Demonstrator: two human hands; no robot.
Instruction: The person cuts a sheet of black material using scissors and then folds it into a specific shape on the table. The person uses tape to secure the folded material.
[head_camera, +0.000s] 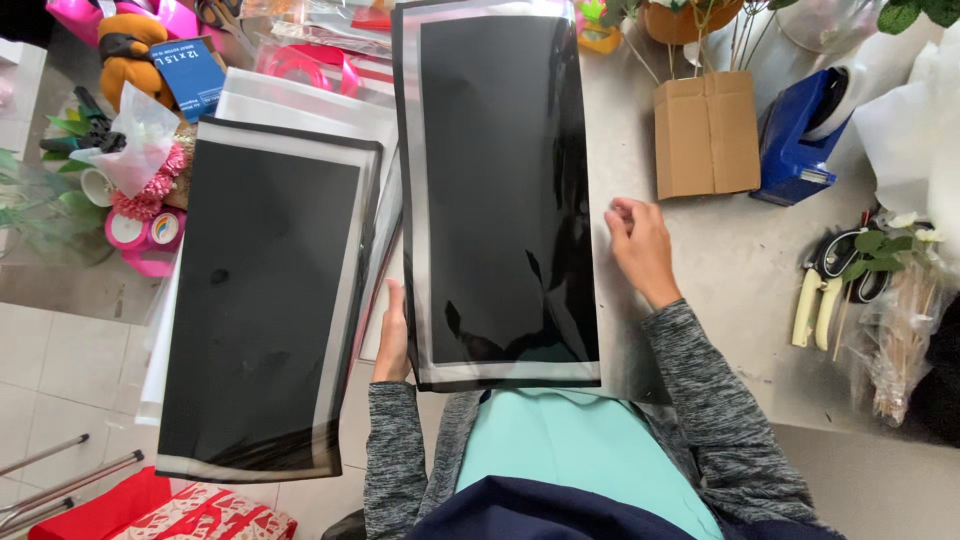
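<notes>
At frame centre I see my left hand (392, 340) gripping the near left edge of a black wrapping sheet (505, 190) with a clear border; my right hand (640, 245) pinches its right edge.

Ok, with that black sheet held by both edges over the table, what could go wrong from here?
1. The black sheet is glossy and held only at its edges by the left hand and right hand; it may slip or crease.
2. The stack of sheets on the left overhangs the table edge and might slide off.
3. A sweep rightward could knock the cardboard box.
</notes>
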